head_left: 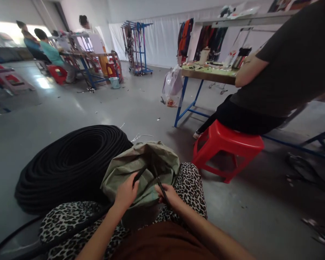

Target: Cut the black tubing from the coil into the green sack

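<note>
My left hand (126,192) is closed around a thick black cord (138,176), whose end points into the mouth of a greenish sack (115,173). The cord runs under my left forearm and across my patterned trouser leg. In my right hand (170,195) is a dark slender tool (161,188), its tip angled down over the sack; its exact kind is unclear. The sack stands between my knees with its rim folded open, and its inside is mostly in shadow. A large coil of black cord (48,180) lies on the floor at the left, against the sack.
A person (295,68) sits close on the right on a red stool (233,142), at a worktable (213,74). A plastic bag (173,85) hangs at the table's corner. Further back are people at another table, a blue rack (142,48) and a bucket (115,83).
</note>
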`<state>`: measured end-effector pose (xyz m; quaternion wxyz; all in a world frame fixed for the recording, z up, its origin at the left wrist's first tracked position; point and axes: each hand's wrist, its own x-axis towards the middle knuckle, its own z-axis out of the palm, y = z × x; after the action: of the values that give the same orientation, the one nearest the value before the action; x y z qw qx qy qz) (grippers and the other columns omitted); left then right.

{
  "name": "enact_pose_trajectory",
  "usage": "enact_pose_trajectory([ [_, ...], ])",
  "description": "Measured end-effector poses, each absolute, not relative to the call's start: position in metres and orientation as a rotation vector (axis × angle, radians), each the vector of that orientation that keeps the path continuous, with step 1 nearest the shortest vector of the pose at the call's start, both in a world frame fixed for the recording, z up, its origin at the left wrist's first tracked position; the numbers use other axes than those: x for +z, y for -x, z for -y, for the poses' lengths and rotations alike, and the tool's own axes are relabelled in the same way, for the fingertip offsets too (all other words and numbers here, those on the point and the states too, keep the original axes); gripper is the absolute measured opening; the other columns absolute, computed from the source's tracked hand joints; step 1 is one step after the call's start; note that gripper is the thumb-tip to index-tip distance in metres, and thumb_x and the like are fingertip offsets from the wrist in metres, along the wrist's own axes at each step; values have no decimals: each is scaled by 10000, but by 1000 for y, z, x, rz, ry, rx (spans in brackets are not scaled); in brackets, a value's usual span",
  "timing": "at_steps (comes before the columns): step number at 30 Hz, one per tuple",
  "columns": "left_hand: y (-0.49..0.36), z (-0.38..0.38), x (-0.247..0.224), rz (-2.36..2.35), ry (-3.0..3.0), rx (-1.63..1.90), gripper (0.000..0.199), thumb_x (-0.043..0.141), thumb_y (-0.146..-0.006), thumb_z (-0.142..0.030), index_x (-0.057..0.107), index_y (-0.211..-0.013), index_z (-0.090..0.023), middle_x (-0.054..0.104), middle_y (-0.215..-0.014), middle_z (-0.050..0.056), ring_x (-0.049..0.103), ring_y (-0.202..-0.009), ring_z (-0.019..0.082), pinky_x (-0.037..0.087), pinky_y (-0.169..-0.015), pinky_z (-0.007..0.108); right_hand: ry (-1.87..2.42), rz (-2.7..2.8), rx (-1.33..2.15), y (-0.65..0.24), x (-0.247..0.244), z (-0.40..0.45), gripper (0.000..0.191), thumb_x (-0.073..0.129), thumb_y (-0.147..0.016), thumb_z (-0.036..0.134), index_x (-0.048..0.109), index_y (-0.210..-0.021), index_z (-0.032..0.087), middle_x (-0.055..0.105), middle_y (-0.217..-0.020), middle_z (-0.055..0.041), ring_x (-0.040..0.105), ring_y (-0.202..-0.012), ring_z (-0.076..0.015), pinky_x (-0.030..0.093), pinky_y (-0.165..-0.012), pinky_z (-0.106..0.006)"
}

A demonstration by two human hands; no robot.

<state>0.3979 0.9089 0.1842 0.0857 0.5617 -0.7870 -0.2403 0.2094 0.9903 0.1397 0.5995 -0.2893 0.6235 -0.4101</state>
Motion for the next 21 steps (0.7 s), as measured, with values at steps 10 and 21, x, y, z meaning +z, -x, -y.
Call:
enact_pose_trajectory([
  [10,-410,-915,143,2380,-1769,-711,399,346,-951,-320,559,-1256,-175,677,-1195,105,650,-1052,217,497,-860,327,800,-1460,-788,-224,106,-993,464,670,-729,587,638,-761,125,517,-651,16,480,-564,-96,391,-525,-207],
  [21,-395,-924,122,2431,-1635,-712,414,352,-955,-315,539,-1314,-229,666,-1213,75,646,-1047,195,505,-849,304,687,-1491,-704,-224,94,-993,443,710,-736,545,657,-794,109,553,-648,8,499,-538,-84,404,-521,-201],
])
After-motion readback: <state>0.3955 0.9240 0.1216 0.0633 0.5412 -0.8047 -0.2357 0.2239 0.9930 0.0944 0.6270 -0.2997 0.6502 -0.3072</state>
